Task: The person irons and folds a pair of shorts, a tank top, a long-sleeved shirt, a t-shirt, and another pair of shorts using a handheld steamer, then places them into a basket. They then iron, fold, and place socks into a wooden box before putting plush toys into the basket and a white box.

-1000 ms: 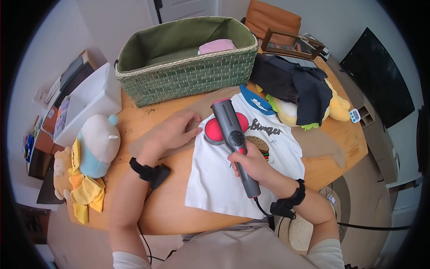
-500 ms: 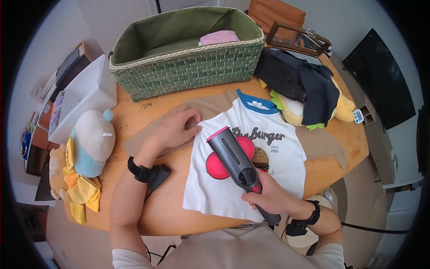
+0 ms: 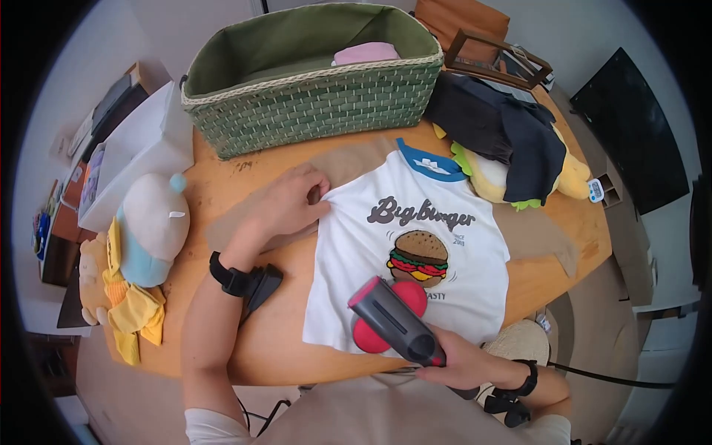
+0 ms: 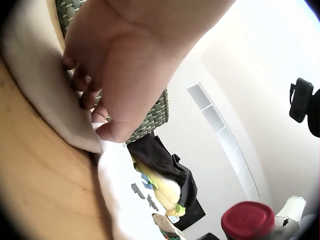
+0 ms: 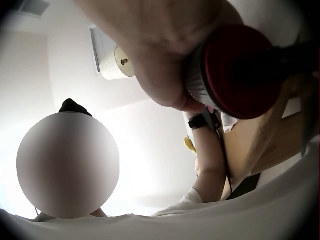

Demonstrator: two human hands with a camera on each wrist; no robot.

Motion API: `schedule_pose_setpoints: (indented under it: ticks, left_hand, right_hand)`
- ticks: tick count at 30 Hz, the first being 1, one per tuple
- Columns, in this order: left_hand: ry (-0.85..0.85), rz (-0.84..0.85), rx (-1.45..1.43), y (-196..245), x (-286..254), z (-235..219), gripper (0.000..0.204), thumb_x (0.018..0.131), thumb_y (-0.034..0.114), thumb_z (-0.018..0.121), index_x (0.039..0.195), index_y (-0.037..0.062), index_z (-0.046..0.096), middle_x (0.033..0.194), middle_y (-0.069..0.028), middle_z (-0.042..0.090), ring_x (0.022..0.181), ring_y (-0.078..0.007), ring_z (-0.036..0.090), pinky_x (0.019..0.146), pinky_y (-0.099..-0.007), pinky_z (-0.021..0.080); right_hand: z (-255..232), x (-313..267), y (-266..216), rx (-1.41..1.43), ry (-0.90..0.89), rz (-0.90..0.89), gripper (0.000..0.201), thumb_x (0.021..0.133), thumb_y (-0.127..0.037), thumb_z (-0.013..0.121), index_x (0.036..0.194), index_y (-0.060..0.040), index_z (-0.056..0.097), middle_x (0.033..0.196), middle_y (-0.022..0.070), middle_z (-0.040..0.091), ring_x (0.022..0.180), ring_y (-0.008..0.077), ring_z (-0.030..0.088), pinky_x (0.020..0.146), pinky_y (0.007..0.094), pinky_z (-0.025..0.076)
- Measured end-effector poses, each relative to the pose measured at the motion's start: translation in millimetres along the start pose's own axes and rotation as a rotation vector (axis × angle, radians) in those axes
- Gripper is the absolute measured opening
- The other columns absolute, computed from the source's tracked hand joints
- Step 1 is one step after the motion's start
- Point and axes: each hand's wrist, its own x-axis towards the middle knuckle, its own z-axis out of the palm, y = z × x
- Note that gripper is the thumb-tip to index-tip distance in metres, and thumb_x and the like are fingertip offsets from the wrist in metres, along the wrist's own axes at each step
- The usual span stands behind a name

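A white T-shirt (image 3: 348, 245) with a blue collar and a burger print lies spread on the wooden table (image 3: 259, 334). Tan cloth (image 3: 245, 222) stretches out from both sides of it like long sleeves. At the shirt's left shoulder corner, my left hand (image 3: 289, 204) pinches the fabric between thumb and fingertips; the left wrist view shows this pinch up close. My right hand (image 3: 467, 361) grips the handle of a grey handheld garment steamer (image 3: 393, 319) with round red plates. The steamer's head is over the lower part of the shirt, below the burger.
A green woven basket (image 3: 319, 122) with pink cloth (image 3: 367, 53) inside stands behind the shirt. Dark clothing (image 3: 519, 133) is draped over a yellow plush toy (image 3: 571, 178) at right. Plush toys (image 3: 152, 230), yellow cloth (image 3: 137, 311) and a white box (image 3: 148, 141) sit at left.
My right hand has drawn the steamer down the shirt toward me, from the chest to near the hem, uncovering the lettering and burger. My left hand has stayed at the shoulder corner.
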Motion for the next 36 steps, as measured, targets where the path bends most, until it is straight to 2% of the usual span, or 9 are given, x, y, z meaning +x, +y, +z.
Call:
schedule_pose_setpoints:
  ticks: [1,5,9,11,15,23,26,29,36]
  left_hand:
    - [-0.007,0.000,-0.005,2,0,-1,0.017,0.082,0.012,0.067,0.094,0.0024,0.060,0.091,-0.0125,0.055,0.084,-0.0294,0.057,0.076,-0.0390,0.048]
    - [-0.054,-0.027,-0.040,1,1,-4,0.018,0.083,0.014,0.068,0.094,0.0021,0.060,0.095,-0.0128,0.057,0.087,-0.0296,0.058,0.078,-0.0387,0.049]
    - [0.034,-0.073,-0.070,23,-12,-18,0.019,0.085,0.018,0.069,0.094,0.0022,0.062,0.093,-0.0141,0.063,0.086,-0.0299,0.062,0.077,-0.0392,0.050]
    - [-0.149,-0.229,0.065,38,-25,-35,0.021,0.086,0.023,0.070,0.092,0.0042,0.065,0.086,-0.0143,0.067,0.082,-0.0309,0.066,0.074,-0.0403,0.051]
    - [-0.684,-0.137,0.160,83,-84,-44,0.027,0.086,0.032,0.073,0.090,0.0073,0.064,0.085,-0.0097,0.068,0.080,-0.0314,0.068,0.072,-0.0423,0.052]
    - [-0.383,0.028,0.313,89,-156,-3,0.022,0.087,0.032,0.071,0.096,0.0138,0.063,0.083,-0.0066,0.067,0.078,-0.0296,0.069,0.062,-0.0428,0.053]
    - [-0.612,-0.041,0.383,105,-162,-20,0.018,0.086,0.029,0.070,0.094,0.0138,0.066,0.076,-0.0060,0.068,0.073,-0.0304,0.068,0.062,-0.0425,0.053]
    - [-0.555,-0.128,0.183,96,-167,-43,0.012,0.085,0.026,0.068,0.089,0.0144,0.069,0.071,-0.0064,0.068,0.069,-0.0318,0.068,0.063,-0.0423,0.053]
    - [-0.201,-0.116,-0.122,41,-71,-65,0.019,0.094,0.007,0.055,0.109,0.0065,0.067,0.089,-0.0137,0.068,0.081,-0.0316,0.066,0.073,-0.0423,0.053]
  right_hand:
    - [-1,-7,7,-0.016,-0.031,-0.058,0.064,0.085,-0.004,0.070,0.143,-0.0018,0.045,0.104,0.0038,0.059,0.093,0.0109,0.057,0.085,0.0286,0.050]
    - [-3,-38,7,-0.059,-0.092,0.052,0.066,0.083,-0.009,0.072,0.143,0.0009,0.046,0.120,0.0111,0.059,0.113,0.0196,0.055,0.101,0.0350,0.044]
    - [-1,-37,-7,-0.016,-0.124,0.037,0.066,0.085,-0.006,0.071,0.144,0.0016,0.044,0.114,0.0100,0.061,0.102,0.0169,0.060,0.092,0.0326,0.049]
    - [-1,-25,-20,0.202,-0.139,0.155,0.054,0.086,-0.004,0.069,0.136,0.0012,0.049,0.100,0.0074,0.062,0.083,0.0125,0.062,0.075,0.0297,0.052]
    - [10,3,-19,0.281,-0.058,0.022,0.039,0.087,-0.003,0.068,0.122,-0.0014,0.051,0.089,0.0047,0.060,0.067,0.0097,0.060,0.061,0.0275,0.051]
    - [33,45,-26,0.581,0.148,-0.031,0.034,0.089,-0.004,0.064,0.119,-0.0024,0.046,0.087,0.0055,0.059,0.066,0.0135,0.060,0.060,0.0301,0.053]
    - [36,54,-29,0.550,0.162,-0.033,0.037,0.089,-0.004,0.062,0.121,-0.0024,0.046,0.088,0.0065,0.059,0.066,0.0145,0.060,0.061,0.0302,0.053]
    - [38,66,-29,0.509,0.170,-0.008,0.036,0.089,-0.003,0.064,0.121,-0.0030,0.046,0.088,0.0062,0.059,0.066,0.0136,0.061,0.062,0.0308,0.054]
    - [56,72,-27,0.386,0.046,-0.057,0.036,0.095,-0.008,0.065,0.125,-0.0024,0.046,0.087,0.0037,0.057,0.067,0.0108,0.059,0.061,0.0299,0.053]
